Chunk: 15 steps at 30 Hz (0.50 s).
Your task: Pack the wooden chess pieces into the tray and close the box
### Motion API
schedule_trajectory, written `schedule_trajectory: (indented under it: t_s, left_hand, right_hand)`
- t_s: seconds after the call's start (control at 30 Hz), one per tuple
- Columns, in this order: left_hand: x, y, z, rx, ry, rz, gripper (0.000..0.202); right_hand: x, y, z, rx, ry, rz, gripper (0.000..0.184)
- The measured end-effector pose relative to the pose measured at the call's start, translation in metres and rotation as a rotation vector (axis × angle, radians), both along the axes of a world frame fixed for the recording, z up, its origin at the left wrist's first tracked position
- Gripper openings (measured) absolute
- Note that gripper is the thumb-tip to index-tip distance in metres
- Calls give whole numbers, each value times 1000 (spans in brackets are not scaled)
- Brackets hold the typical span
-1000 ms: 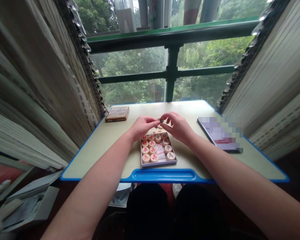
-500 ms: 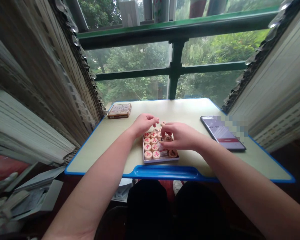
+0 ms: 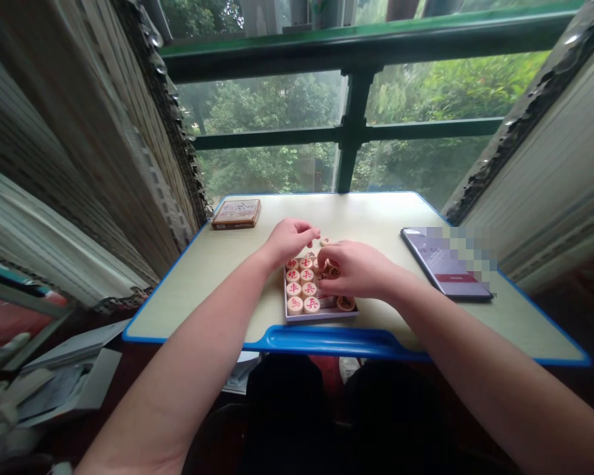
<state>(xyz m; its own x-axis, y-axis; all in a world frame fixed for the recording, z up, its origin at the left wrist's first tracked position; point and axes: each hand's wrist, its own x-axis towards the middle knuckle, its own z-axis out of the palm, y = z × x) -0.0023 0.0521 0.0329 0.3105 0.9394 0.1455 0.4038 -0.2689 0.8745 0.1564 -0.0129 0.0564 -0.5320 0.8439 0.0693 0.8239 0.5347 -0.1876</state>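
A shallow white box point(image 3: 321, 317) holds round wooden xiangqi pieces in rows. Red-marked pieces point(image 3: 311, 305) fill its two left columns, and a black-marked piece point(image 3: 346, 303) sits in the near right corner. Over the box's right side, my right hand point(image 3: 359, 269) is bent with thumb and forefinger around a black-marked xiangqi piece point(image 3: 322, 278), which is partly hidden. My left hand point(image 3: 291, 239) hovers by the box's far left edge, loosely curled with fingers a little apart and nothing visible in them. Beyond the box lies a loose piece point(image 3: 325, 242), with another point(image 3: 311, 254) nearer.
A phone point(image 3: 445, 267) lies on the table's right side, its screen partly blurred. At the far left is a flat brown box point(image 3: 236, 214). The pale table point(image 3: 188, 290) has a blue rim and a front groove point(image 3: 329, 339). Curtains flank the window behind.
The view has shifted slightly. My left hand has edged right toward the loose piece, while my right hand stays over the box with its fingers around the piece.
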Motion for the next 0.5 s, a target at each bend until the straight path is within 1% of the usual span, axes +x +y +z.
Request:
schedule_trajectory:
  t_s: [0.13, 0.27, 0.37, 0.5]
  left_hand:
    - [-1, 0, 1, 6, 1, -2, 28]
    - [-1, 1, 0, 22, -32, 5, 25]
    - [-2, 0, 1, 31, -28, 5, 25]
    - [-2, -1, 3, 33, -33, 8, 25]
  right_hand:
    - [3, 0, 1, 20, 71, 53, 16]
    - [7, -2, 3, 25, 158, 180, 19]
    - [7, -3, 2, 0, 135, 269, 20]
    - [6, -2, 1, 24, 93, 290, 22]
